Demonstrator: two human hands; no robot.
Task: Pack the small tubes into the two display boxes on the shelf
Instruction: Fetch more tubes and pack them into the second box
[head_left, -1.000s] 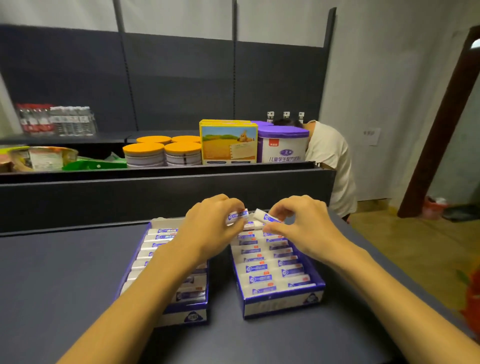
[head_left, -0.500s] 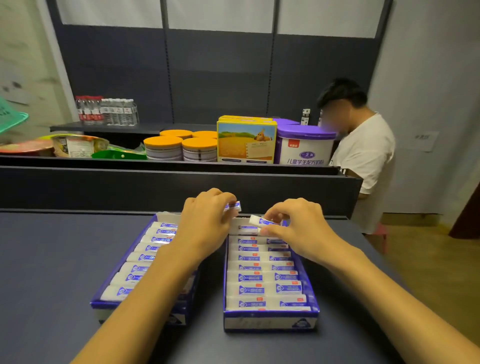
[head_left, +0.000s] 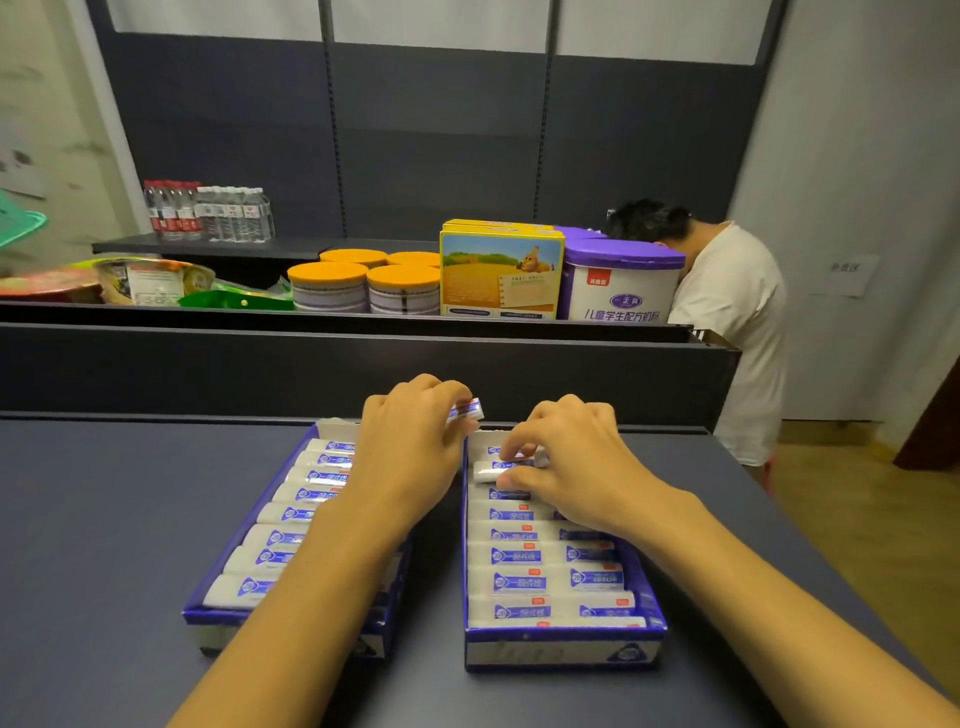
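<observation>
Two blue-and-white display boxes sit side by side on the dark shelf top, the left box (head_left: 202, 618) and the right box (head_left: 561, 652), both lined with rows of small white tubes with blue labels. My left hand (head_left: 410, 452) hovers over the far end of the left box and pinches one tube (head_left: 467, 410) above the gap between the boxes. My right hand (head_left: 566, 462) is down at the far end of the right box, fingers pinching a tube (head_left: 491, 470) lying in a back row. My forearms hide part of both boxes.
A raised dark ledge (head_left: 363, 364) runs behind the boxes. Beyond it stand orange-lidded tins (head_left: 327, 286), a yellow box (head_left: 501, 275), a purple-lidded tub (head_left: 621, 283) and water bottles (head_left: 208, 210). A person in a white shirt (head_left: 732, 322) bends at the shelf's right end.
My right hand has lowered its tube into the far rows of the right box. My left hand still holds its tube up. The person behind has bent down.
</observation>
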